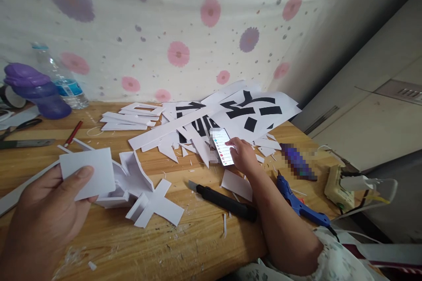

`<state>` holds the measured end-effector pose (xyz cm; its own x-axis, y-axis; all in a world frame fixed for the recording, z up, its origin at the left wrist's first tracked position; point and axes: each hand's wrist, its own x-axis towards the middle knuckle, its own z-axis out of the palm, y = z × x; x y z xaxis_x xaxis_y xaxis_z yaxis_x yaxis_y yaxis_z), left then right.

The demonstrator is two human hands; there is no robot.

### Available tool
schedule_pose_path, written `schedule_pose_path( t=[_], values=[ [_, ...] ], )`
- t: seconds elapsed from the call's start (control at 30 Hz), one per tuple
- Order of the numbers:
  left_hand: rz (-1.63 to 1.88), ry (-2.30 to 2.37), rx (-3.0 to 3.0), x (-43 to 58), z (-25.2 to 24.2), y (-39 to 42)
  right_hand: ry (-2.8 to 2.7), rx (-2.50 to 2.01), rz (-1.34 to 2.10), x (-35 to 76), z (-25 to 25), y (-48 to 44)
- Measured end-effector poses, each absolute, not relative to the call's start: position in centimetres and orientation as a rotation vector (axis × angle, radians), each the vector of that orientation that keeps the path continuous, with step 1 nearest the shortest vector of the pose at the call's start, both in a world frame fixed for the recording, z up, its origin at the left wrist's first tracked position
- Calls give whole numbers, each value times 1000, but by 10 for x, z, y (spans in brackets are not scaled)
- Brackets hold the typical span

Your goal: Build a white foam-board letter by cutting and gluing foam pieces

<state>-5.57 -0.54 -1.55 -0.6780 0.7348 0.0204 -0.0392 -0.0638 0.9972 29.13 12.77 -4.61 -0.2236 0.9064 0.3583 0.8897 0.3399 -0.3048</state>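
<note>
My left hand [62, 197] pinches a small white board piece [89, 173] between thumb and fingers, at the lower left. Over the lit phone [224, 148], my right hand [243, 153] touches the screen with a fingertip; its other fingers are curled and nothing shows in them. The phone lies against white cut pieces. Just right of my left hand is a white folded board structure [133, 175], beside a flat cross-shaped part [165, 206]. A black utility knife [226, 202] with its blade out lies below the phone.
Behind the phone are sheets with black shapes [253, 107] and white strips [128, 118]. A blue glue gun [300, 206] and power strip [339, 189] are at the right. A purple bottle [38, 92], clear bottle [67, 83], red pen [73, 134] and scissors [21, 128] stand or lie left.
</note>
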Motion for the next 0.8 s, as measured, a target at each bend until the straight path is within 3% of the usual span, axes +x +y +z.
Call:
schedule_pose_path(
  t=[0.8],
  values=[
    [1791, 1480, 529, -42, -1, -4, -2046, -1683, 51, 287, -32, 146]
  ],
)
